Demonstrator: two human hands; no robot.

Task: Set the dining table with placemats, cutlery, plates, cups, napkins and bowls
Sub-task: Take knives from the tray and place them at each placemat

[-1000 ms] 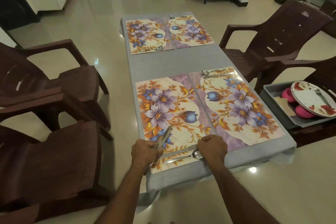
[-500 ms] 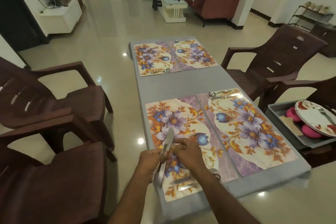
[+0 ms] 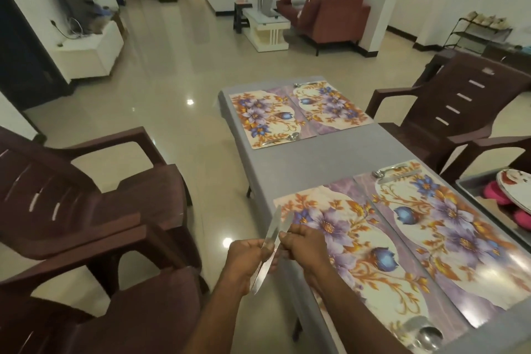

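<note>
Head view: both hands are up beside the near left corner of the dining table (image 3: 313, 161), over the floor edge; the left hand (image 3: 247, 253) has its fingers curled round a long flat silver knife (image 3: 265, 250), blade slanting up toward the table; the right hand (image 3: 301, 241) pinches a second slim silver piece (image 3: 286, 223) right alongside it, the two crossing close together. On the table, grey cloth, four floral placemats; the near left placemat (image 3: 353, 241), purple and orange blooms on cream, lies just right of the hands; a spoon (image 3: 429, 336) gleams at its near edge. Right of the table, a grey tray (image 3: 471, 190) holds a plate (image 3: 514, 185) over pink bowls (image 3: 494, 195).
</note>
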